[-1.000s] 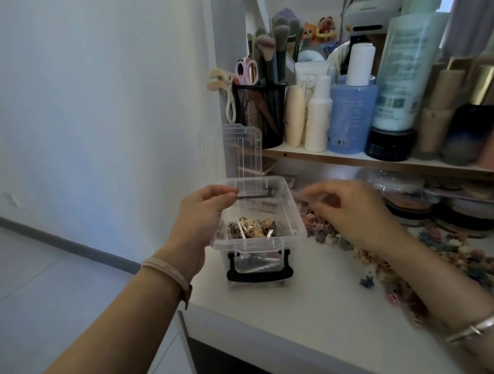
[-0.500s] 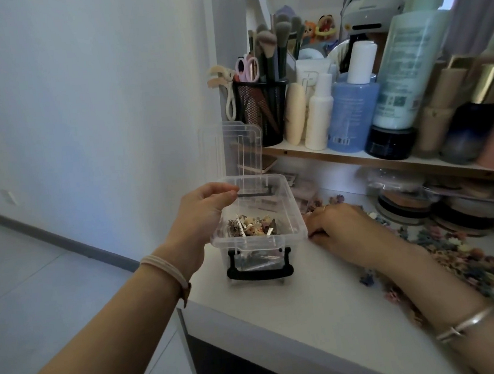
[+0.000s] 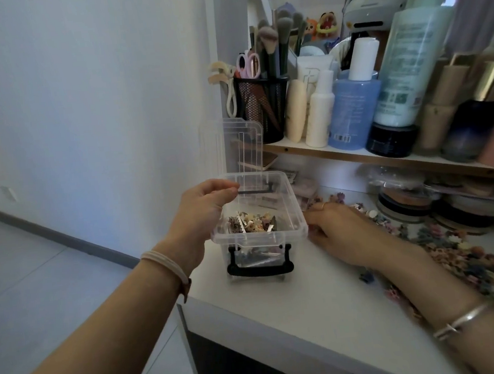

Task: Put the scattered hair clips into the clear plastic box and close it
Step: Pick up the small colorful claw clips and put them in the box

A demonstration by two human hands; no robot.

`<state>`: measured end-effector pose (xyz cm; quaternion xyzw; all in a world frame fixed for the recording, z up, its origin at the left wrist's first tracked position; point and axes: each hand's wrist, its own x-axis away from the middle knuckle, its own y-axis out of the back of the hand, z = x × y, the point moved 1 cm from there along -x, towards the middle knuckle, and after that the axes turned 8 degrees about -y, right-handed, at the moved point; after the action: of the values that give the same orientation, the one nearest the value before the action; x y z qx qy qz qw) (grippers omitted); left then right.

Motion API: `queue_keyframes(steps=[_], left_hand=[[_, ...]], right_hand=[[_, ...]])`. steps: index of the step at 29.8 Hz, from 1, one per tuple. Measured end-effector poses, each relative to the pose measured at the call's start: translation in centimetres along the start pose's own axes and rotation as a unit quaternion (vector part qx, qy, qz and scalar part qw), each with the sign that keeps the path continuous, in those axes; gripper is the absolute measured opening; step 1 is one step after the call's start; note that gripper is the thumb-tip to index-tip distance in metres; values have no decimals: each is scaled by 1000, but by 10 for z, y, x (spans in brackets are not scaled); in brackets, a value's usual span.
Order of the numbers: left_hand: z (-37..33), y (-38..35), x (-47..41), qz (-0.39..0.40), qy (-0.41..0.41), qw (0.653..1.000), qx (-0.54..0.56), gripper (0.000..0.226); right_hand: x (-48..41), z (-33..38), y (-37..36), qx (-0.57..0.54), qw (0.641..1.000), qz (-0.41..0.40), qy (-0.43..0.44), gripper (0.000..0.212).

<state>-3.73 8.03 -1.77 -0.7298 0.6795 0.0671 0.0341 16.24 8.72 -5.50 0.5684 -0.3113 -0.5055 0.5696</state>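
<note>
A clear plastic box [image 3: 290, 212] with a black handle stands on the white table, its lid [image 3: 240, 145] raised upright at the back. Several small hair clips [image 3: 250, 222] lie inside it. My left hand [image 3: 203, 212] grips the box's left rim, thumb and fingers curled over the edge. My right hand [image 3: 340, 232] lies palm down on the table just right of the box, fingers curled over scattered flower-shaped hair clips [image 3: 470, 259]; what is under the fingers is hidden. More clips spread across the table to the right.
A wooden shelf [image 3: 357, 153] above the table carries bottles, a black mesh cup of brushes [image 3: 262, 107] and scissors. Round compacts [image 3: 407, 201] sit under the shelf. The table's front edge [image 3: 252, 316] drops to grey floor on the left.
My right hand came down from above the box's right side onto the clips on the table and now lies close to the box wall. My left hand stayed on the rim.
</note>
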Motion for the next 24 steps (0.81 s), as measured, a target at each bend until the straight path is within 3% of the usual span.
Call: queue_keyframes(steps=[5, 8, 10, 12, 14, 15, 18, 22, 24], left_hand=[[1, 1, -1, 2, 2, 1000, -5, 16], [3, 1, -2, 4, 4, 1000, -5, 17], [4, 1, -2, 9, 2, 1000, -5, 17], [4, 1, -2, 11, 1, 1000, -4, 17], [3, 1, -2, 10, 3, 1000, -2, 18], [3, 1, -2, 9, 4, 1000, -2, 18], [2, 1, -1, 10, 6, 1000, -2, 17], [2, 2, -1, 13, 8, 1000, -11, 19], [1, 1, 0, 12, 8, 1000, -12, 18]], right_hand=[[-5, 1, -8, 45, 999, -8, 19, 22], [-4, 1, -1, 1, 1000, -19, -4, 17], [-1, 6, 15, -117, 986, -107, -57, 15], [3, 17, 33, -300, 923, -225, -87, 17], [5, 33, 45, -439, 866, -228, -69, 22], [6, 42, 48, -468, 861, -192, -48, 25], [6, 52, 46, -425, 903, -53, -16, 25], [3, 27, 36, -347, 925, -98, -121, 28], [1, 13, 25, -202, 965, -74, -151, 28]])
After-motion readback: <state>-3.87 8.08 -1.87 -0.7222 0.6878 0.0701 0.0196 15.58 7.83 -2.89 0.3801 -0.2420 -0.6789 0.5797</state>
